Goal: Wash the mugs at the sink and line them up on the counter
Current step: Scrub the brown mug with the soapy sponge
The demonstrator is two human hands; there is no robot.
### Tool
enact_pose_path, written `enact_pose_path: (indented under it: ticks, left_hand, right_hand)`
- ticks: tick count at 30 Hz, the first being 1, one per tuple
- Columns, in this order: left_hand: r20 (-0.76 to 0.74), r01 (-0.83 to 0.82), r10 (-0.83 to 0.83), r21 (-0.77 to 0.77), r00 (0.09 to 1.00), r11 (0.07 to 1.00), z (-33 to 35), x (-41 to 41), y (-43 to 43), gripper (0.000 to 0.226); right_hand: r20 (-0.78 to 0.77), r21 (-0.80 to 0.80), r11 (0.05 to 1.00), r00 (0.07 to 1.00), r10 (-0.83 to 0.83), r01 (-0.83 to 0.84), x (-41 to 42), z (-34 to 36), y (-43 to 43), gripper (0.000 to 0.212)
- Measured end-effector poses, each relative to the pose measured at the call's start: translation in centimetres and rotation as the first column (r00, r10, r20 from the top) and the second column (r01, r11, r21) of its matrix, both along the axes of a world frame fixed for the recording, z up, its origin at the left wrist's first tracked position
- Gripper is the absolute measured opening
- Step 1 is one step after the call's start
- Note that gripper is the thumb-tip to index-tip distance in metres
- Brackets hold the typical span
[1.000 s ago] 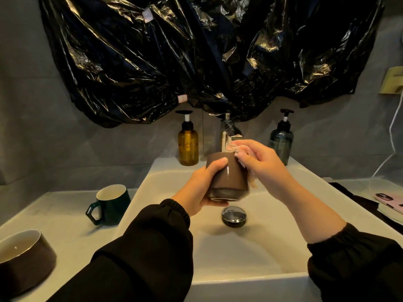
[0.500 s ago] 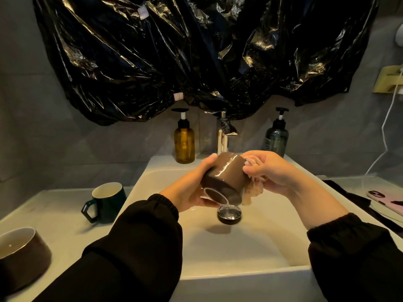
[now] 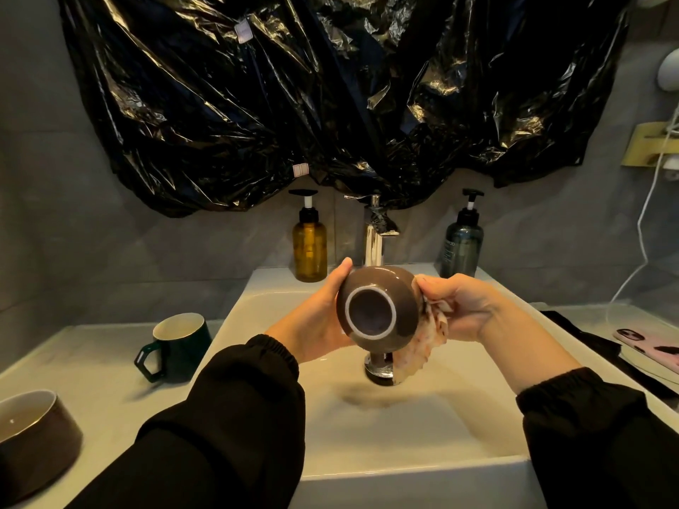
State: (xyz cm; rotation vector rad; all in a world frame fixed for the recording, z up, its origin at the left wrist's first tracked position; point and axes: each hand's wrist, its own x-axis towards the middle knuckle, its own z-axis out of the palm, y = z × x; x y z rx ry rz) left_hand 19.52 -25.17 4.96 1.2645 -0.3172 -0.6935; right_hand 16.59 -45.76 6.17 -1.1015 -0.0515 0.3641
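Gripping glossy round brown mug (image 3: 398, 299), left hand (image 3: 316, 325) shows its base; right hand (image 3: 468, 306) pinches crumpled cloth (image 3: 422, 349)

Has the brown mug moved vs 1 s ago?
Yes. The brown mug has tipped: rim now toward the faucet, base facing the camera. It stays above the drain plug, left hand gripping it, right hand pinching the cloth.
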Motion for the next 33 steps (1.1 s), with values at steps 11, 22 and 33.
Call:
enact_pose_path:
  ticks: [11,22,33]
  left_hand:
    - [0.130,0.003,0.004,-0.052,0.992,0.999,0.1,-0.7,-0.2,0.032]
    - [0.296,-0.216,0.136,0.256,0.945,0.942,-0.4,0.2,-1.3,0.036]
    - [0.312,-0.263,0.161,0.318,0.936,0.911,-0.5,0.7,-0.9,0.038]
  right_hand:
    - [-0.166,-0.043,0.987,0.973,-0.162,0.158,-0.8,0.5,1.1,0.009]
    - [0.884,-0.331,0.501,0.449,-0.133,0.800,-1.7,0.9,4.0,0.014]
    - [0.822,-0.427,0.586,0.565,-0.066,0.689,-1.1,-0.1,2.3,0.031]
